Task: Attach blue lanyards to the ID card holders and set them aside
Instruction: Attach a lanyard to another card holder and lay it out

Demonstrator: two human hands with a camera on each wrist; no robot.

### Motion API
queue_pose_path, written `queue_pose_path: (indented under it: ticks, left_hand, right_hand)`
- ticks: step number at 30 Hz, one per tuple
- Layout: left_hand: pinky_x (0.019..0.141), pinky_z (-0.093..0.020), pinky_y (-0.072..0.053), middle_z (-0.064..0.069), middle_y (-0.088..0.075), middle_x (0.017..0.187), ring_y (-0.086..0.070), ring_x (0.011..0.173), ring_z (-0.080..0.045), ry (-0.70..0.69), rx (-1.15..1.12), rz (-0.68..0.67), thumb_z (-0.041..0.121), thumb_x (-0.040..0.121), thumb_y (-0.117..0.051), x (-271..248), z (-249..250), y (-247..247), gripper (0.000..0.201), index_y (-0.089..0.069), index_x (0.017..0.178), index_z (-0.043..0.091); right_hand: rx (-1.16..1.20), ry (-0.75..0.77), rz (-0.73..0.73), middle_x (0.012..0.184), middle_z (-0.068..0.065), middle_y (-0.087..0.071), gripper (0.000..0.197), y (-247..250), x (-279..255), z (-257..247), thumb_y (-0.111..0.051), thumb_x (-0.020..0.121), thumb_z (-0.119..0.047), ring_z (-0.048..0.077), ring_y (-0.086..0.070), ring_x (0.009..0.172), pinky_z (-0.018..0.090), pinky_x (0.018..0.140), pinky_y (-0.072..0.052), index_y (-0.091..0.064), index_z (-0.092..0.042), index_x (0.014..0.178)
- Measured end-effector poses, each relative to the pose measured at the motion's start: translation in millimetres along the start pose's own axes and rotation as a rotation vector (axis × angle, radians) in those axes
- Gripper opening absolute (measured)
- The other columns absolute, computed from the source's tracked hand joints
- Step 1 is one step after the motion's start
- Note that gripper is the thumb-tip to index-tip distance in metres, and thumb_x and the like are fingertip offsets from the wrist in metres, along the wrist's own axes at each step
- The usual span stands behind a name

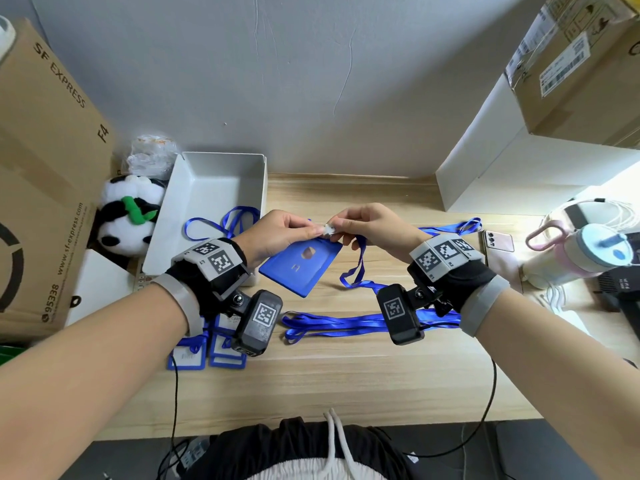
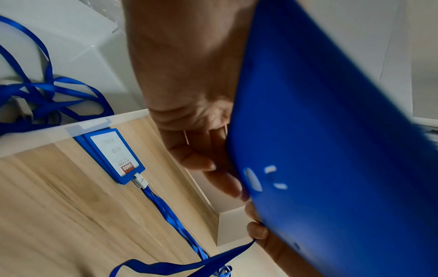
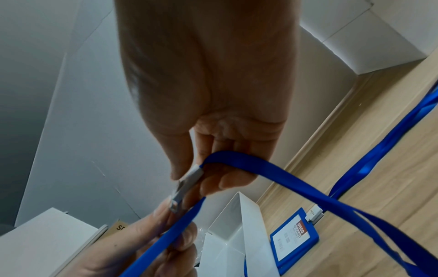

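My left hand (image 1: 311, 233) pinches the top edge of a blue ID card holder (image 1: 298, 268), which hangs tilted above the wooden table. In the left wrist view the holder (image 2: 331, 131) fills the right side, with my fingers (image 2: 213, 168) behind it. My right hand (image 1: 341, 226) pinches the white clip (image 1: 329, 230) of a blue lanyard right at the holder's top. The right wrist view shows the clip (image 3: 187, 185) between thumb and fingers, and the strap (image 3: 284, 178) trailing down to the table. Whether the clip is through the holder's slot is hidden.
A white bin (image 1: 207, 188) with lanyards stands at the back left, beside a panda plush (image 1: 128, 216) and a cardboard box (image 1: 45, 168). Loose holders (image 1: 207, 348) lie under my left wrist and lanyards (image 1: 339, 323) in front. A holder with a lanyard attached (image 3: 294, 238) lies by the bin. A phone (image 1: 498, 240) and a bottle (image 1: 581, 258) are at the right.
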State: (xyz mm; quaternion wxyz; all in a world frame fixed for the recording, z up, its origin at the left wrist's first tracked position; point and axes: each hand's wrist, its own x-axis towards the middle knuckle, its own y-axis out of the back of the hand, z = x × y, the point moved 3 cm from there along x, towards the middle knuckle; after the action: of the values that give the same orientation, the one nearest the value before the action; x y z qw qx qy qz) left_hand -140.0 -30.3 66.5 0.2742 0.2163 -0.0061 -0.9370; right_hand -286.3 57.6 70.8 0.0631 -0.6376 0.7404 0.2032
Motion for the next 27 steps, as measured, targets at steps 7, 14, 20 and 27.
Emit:
queue_pose_path:
  ticks: [7, 14, 20, 27]
  left_hand:
    - [0.048, -0.012, -0.041, 0.001, -0.062, 0.06, -0.053, 0.048, -0.003, 0.011, 0.076, 0.001, 0.025, 0.087, -0.064, -0.5, 3.2, -2.0, 0.017, -0.073, 0.087, 0.01]
    - [0.051, -0.011, -0.04, 0.002, -0.061, 0.052, -0.052, 0.047, -0.001, 0.0, 0.112, 0.003, 0.024, 0.086, -0.065, 0.3, 5.2, -3.7, 0.016, -0.073, 0.083, 0.01]
    - [0.072, -0.029, -0.039, -0.018, -0.066, 0.066, -0.052, 0.062, -0.016, -0.05, 0.15, 0.048, 0.025, 0.082, -0.069, 2.5, 2.6, -0.6, 0.014, -0.075, 0.073, 0.016]
    - [0.057, -0.013, -0.038, 0.001, -0.06, 0.051, -0.05, 0.052, -0.002, -0.107, 0.256, 0.105, 0.021, 0.083, -0.069, 7.4, 6.2, -1.5, 0.016, -0.074, 0.078, 0.007]
  right_hand:
    - [-0.034, 0.016, -0.032, 0.076, 0.003, -0.067, 0.006, -1.7, -0.2, 1.2, -0.059, 0.091, -0.01, 0.001, -0.057, 0.057, 0.014, 0.06, -0.047, -0.064, -0.008, 0.089]
    - [-0.163, 0.043, -0.036, 0.074, 0.003, -0.064, 0.01, -3.8, 3.1, -1.5, -0.055, 0.092, -0.007, -0.003, -0.058, 0.055, 0.013, 0.061, -0.049, -0.063, -0.002, 0.096]
    - [-0.253, 0.102, 0.021, 0.071, -0.001, -0.063, 0.015, -9.4, 1.5, -3.6, -0.06, 0.09, -0.012, -0.004, -0.055, 0.052, 0.013, 0.058, -0.048, -0.064, 0.001, 0.096]
    - [-0.299, 0.106, 0.059, 0.067, -0.003, -0.065, 0.004, -6.5, 4.6, -1.3, -0.062, 0.088, -0.01, 0.003, -0.058, 0.057, 0.027, 0.066, -0.051, -0.063, -0.011, 0.085]
